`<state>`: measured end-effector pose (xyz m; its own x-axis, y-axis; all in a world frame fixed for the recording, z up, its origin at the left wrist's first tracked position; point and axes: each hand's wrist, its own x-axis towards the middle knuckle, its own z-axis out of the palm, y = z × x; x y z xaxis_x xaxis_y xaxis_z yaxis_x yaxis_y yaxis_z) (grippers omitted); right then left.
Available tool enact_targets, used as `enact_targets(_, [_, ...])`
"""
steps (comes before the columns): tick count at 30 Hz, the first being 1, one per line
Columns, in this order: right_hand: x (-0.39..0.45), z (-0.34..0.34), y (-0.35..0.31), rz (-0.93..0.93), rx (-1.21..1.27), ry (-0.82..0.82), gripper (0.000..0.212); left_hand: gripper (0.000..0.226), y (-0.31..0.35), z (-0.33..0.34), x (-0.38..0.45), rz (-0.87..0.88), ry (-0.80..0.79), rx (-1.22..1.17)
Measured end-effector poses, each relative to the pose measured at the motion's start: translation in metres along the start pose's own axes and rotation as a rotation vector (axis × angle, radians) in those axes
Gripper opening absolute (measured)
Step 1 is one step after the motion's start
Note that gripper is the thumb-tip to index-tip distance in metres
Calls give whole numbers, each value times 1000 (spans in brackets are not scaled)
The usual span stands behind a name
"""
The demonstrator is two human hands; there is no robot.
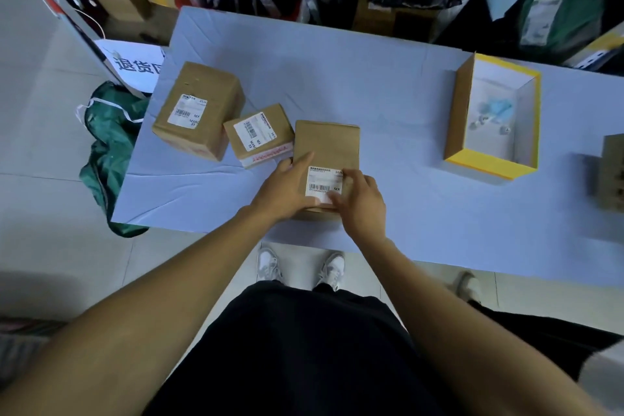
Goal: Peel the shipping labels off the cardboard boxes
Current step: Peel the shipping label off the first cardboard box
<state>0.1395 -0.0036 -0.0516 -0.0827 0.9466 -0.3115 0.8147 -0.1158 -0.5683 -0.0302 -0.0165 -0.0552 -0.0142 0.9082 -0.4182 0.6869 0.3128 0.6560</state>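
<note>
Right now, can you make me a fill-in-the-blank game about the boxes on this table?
1. ____ closed brown cardboard boxes with white shipping labels sit together on the pale blue table.
2. Both hands work on the nearest brown cardboard box; the right hand picks at its white ____.
3. The left hand holds this box's ____ side.
4. The open box has a ____ rim.

Missing words: three; label; left; yellow
</note>
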Motion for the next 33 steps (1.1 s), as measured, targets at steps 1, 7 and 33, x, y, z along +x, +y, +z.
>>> enact_targets(1, [-2,0,1,6,12,6,40,97,-2,3,-2,-2,7,-26])
enact_targets(7, [-5,7,-3,15,187,105,27,94,-12,12,0,-13,-6,-147])
enact_targets(33, [7,7,2,-9,186,113,32,95,-18,18,7,3,-17,-226])
